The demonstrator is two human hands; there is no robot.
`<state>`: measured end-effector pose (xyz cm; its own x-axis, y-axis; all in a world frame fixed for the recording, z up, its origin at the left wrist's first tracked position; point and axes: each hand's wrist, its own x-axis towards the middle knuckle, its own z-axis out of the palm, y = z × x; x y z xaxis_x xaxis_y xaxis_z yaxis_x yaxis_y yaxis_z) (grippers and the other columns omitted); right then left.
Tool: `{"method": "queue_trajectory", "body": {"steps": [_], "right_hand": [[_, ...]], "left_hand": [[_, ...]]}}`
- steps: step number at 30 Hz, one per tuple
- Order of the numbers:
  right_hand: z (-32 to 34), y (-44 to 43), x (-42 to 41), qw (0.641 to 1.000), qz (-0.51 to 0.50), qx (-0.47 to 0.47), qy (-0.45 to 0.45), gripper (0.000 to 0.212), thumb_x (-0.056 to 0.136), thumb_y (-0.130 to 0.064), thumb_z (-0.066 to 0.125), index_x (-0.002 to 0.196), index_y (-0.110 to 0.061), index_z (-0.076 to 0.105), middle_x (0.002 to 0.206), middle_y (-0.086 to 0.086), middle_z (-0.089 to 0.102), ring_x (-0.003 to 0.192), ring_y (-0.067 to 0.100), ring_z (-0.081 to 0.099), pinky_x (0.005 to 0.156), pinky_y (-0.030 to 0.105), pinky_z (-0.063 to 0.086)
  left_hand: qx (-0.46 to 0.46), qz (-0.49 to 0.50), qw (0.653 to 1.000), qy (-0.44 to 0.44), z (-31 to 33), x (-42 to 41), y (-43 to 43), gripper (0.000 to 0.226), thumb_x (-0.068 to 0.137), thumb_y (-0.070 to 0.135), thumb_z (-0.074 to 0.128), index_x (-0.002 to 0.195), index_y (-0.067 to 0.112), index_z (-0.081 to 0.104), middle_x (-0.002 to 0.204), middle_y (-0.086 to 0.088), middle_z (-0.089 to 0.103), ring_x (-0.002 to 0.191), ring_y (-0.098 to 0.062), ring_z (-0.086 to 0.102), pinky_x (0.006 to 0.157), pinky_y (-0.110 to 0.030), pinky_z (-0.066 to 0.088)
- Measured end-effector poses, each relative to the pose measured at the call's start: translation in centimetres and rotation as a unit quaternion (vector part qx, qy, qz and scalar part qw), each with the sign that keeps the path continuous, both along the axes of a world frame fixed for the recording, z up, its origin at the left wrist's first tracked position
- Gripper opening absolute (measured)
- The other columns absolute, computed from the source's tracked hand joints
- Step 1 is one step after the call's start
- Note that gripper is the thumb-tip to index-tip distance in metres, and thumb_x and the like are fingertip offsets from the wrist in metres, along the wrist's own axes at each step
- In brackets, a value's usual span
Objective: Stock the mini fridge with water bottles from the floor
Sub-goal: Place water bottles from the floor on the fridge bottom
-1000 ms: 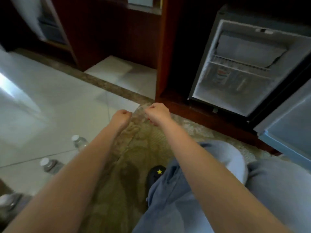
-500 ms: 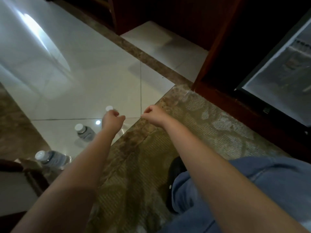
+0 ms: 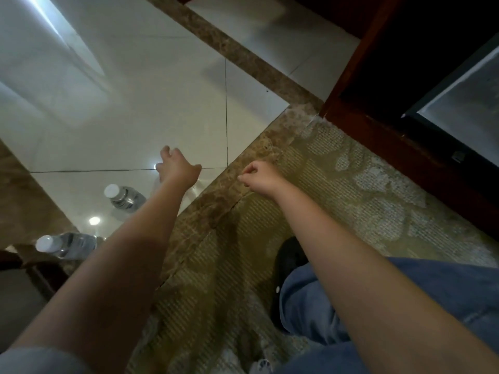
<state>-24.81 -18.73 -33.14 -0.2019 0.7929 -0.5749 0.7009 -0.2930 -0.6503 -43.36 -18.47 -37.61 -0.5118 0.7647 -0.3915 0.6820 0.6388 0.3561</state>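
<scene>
The left hand (image 3: 178,168), fingers spread and empty, hovered over the tile floor (image 3: 135,109) just right of the far bottle (image 3: 127,198) and near bottle (image 3: 70,245), both apparently upright with long axes vertical and caps up, while the right hand (image 3: 259,177) was curled on nothing.

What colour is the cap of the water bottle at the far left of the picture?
White; the cap of the water bottle shows best in the head view.

Two clear, white-capped water bottles stand on the floor at left: the far bottle (image 3: 124,197) on white tile, the near bottle (image 3: 66,245) by the brown border. The mini fridge (image 3: 464,103) stands open, far right.
</scene>
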Motion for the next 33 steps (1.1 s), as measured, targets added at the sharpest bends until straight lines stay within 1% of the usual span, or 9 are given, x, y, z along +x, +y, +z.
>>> {"method": "queue_trajectory", "body": {"steps": [3,7,14,19,23,25,29,31,33], "right_hand": [[-0.7,0.0,0.1,1.000,-0.020,-0.006,0.004,0.018,0.091,-0.027,0.058,0.105,-0.014,0.061,0.109,0.006,0.064,0.099,0.023,0.061,0.088,0.039,0.052],[-1.3,-0.3,0.2,0.999,-0.026,-0.023,0.015,0.015,0.093,-0.025,0.056,0.104,-0.014,0.059,0.105,0.005,0.063,0.094,0.021,0.060,0.073,0.030,0.048],[-2.1,-0.2,0.1,0.998,-0.045,-0.031,0.016,0.015,0.092,-0.025,0.057,0.102,-0.014,0.060,0.105,0.007,0.064,0.096,0.023,0.061,0.084,0.037,0.052],[-1.6,-0.5,0.2,0.999,-0.040,-0.030,0.006,0.012,0.092,-0.025,0.057,0.100,-0.016,0.059,0.107,0.007,0.064,0.097,0.023,0.061,0.085,0.038,0.053],[-0.8,-0.9,0.0,0.999,0.012,-0.017,-0.029,0.029,0.091,-0.026,0.059,0.118,-0.014,0.056,0.119,0.005,0.059,0.098,0.020,0.057,0.077,0.031,0.046],[-0.6,-1.4,-0.4,0.998,0.041,-0.012,-0.037,0.049,0.089,-0.026,0.064,0.133,-0.015,0.047,0.130,0.007,0.054,0.104,0.022,0.054,0.084,0.035,0.048],[-0.8,-2.4,-1.0,0.996,0.085,0.001,-0.023,0.097,0.077,-0.028,0.078,0.153,-0.025,0.017,0.153,0.009,0.033,0.136,0.032,0.036,0.105,0.046,0.040],[-0.9,-2.7,-1.0,0.996,0.085,0.007,-0.001,0.099,0.075,-0.025,0.080,0.152,-0.027,0.017,0.153,0.007,0.033,0.137,0.031,0.036,0.101,0.042,0.040],[-0.9,-3.0,-0.9,0.997,0.065,0.021,0.031,0.091,0.074,-0.019,0.081,0.147,-0.026,0.029,0.147,0.004,0.042,0.131,0.027,0.044,0.091,0.034,0.042]], "left_hand": [[0.008,0.019,0.999,0.046,0.1,-0.3,0.6,0.049,0.091,0.024,0.056,0.132,0.002,0.039,0.146,-0.010,0.021,0.123,-0.038,0.035,0.098,-0.040,0.039],[0.010,0.059,0.997,0.049,-0.2,-1.0,1.5,0.035,0.092,0.013,0.048,0.124,0.001,0.044,0.136,-0.018,0.029,0.114,-0.041,0.046,0.097,-0.042,0.041],[0.048,0.026,0.997,0.052,-1.4,-0.4,0.5,0.017,0.092,0.005,0.043,0.106,0.002,0.052,0.123,-0.018,0.039,0.093,-0.040,0.056,0.080,-0.040,0.045],[0.065,-0.018,0.998,0.021,-0.9,0.3,-0.7,0.022,0.091,0.008,0.054,0.112,0.003,0.056,0.123,-0.014,0.043,0.098,-0.035,0.056,0.085,-0.038,0.046],[0.102,-0.046,0.993,-0.026,0.5,0.7,-1.5,0.027,0.082,0.019,0.067,0.106,0.008,0.062,0.111,-0.009,0.052,0.096,-0.028,0.055,0.083,-0.037,0.049],[0.109,-0.086,0.989,-0.053,1.6,1.4,-1.8,0.028,0.077,0.018,0.072,0.103,0.010,0.065,0.108,-0.007,0.056,0.097,-0.024,0.054,0.080,-0.034,0.047],[0.128,-0.140,0.974,-0.124,3.3,2.9,-2.7,0.025,0.072,0.017,0.076,0.096,0.015,0.070,0.109,-0.004,0.064,0.103,-0.021,0.057,0.085,-0.033,0.049],[0.137,-0.138,0.965,-0.175,4.2,3.3,-2.9,0.024,0.069,0.016,0.077,0.092,0.017,0.071,0.103,-0.003,0.066,0.096,-0.019,0.058,0.081,-0.033,0.051],[0.147,-0.144,0.955,-0.213,5.2,3.7,-3.1,0.024,0.068,0.014,0.076,0.091,0.016,0.071,0.097,-0.002,0.066,0.089,-0.018,0.059,0.074,-0.031,0.051]]}}
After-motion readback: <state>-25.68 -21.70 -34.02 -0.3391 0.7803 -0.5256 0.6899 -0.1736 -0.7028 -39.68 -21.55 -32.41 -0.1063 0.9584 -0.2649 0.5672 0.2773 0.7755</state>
